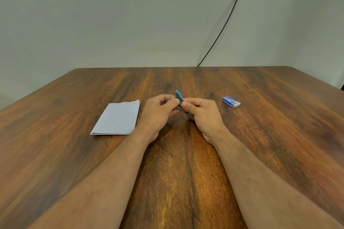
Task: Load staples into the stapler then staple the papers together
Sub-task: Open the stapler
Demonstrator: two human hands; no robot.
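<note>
A small blue and metal stapler [179, 98] is held between both hands above the middle of the wooden table [186, 163]. Its blue top is swung up and the metal channel shows. My left hand [160, 111] grips its left side with thumb and fingers. My right hand [202, 113] pinches its metal part from the right and covers its lower end. A folded stack of white papers [117, 119] lies flat to the left of my left hand. A small blue staple box [231, 101] lies to the right, apart from my right hand.
A black cable [229, 18] runs down the grey wall behind the table's far edge. The table's right rear corner is rounded.
</note>
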